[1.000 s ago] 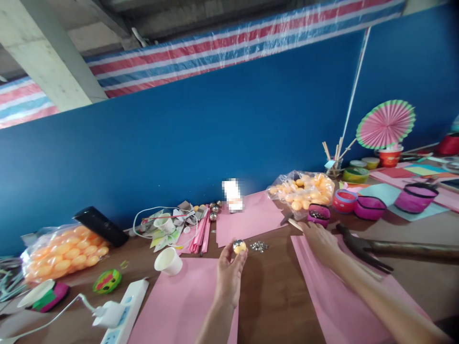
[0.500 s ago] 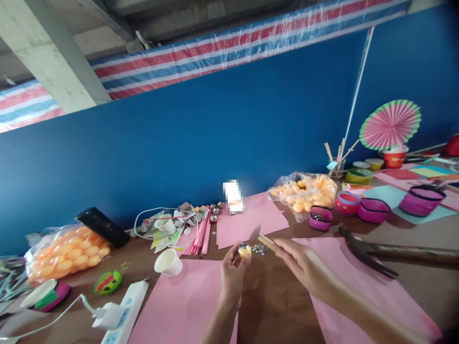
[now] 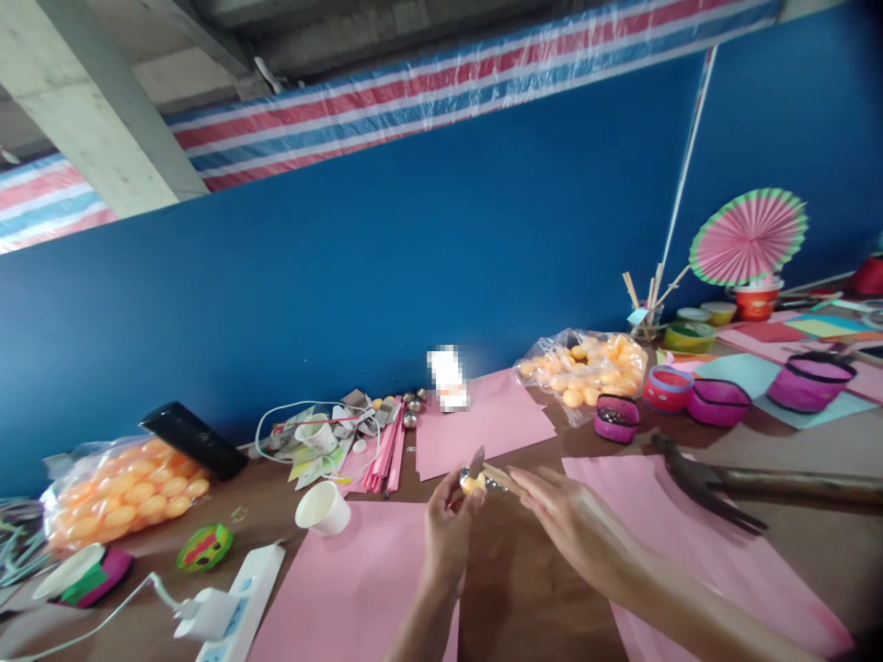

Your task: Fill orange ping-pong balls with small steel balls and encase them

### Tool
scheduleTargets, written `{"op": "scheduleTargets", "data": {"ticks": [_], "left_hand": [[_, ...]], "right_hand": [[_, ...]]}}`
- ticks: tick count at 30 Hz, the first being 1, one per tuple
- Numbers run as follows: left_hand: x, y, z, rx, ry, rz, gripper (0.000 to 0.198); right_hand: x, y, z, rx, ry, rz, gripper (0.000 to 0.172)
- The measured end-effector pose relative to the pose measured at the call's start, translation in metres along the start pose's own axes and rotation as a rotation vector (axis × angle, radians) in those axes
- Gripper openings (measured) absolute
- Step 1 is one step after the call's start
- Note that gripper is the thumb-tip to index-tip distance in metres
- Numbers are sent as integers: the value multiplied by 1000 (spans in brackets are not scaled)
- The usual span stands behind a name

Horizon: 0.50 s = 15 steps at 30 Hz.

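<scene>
Between the thumb and fingers of my left hand (image 3: 445, 533) sits a small pale-orange ball (image 3: 473, 485), partly covered with shiny silver. My right hand (image 3: 560, 510) is closed around the wooden handle of a small knife (image 3: 499, 476). The knife's blade points up and left, over the ball's upper edge, and seems to touch it. Just behind the ball lies a little heap of shiny metal bits (image 3: 491, 485), largely hidden by the knife and hands. Both hands are above the brown table, between two pink sheets.
A claw hammer (image 3: 717, 480) lies on the right over a pink sheet (image 3: 641, 515). Bags of orange balls (image 3: 586, 368) stand at the back and left. A white paper cup (image 3: 323, 508), power strip (image 3: 245, 588) and purple containers (image 3: 718, 405) surround the work spot.
My right hand has moved slightly left, bringing the knife from beside the ball to its upper edge. My left hand still holds the ball in nearly the same place.
</scene>
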<state>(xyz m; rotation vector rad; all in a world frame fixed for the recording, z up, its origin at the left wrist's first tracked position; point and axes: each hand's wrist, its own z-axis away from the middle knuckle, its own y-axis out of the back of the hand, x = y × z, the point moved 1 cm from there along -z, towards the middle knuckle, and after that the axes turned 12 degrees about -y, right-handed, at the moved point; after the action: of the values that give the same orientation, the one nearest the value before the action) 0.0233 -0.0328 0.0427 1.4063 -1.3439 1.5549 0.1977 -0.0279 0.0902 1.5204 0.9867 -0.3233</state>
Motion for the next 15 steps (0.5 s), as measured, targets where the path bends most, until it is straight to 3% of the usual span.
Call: {"op": "scheduleTargets", "data": {"ticks": [15], "left_hand": [[6, 1, -3, 25, -70, -108, 43]], "right_hand": [[-7, 4, 0, -10, 3, 13, 29]]}}
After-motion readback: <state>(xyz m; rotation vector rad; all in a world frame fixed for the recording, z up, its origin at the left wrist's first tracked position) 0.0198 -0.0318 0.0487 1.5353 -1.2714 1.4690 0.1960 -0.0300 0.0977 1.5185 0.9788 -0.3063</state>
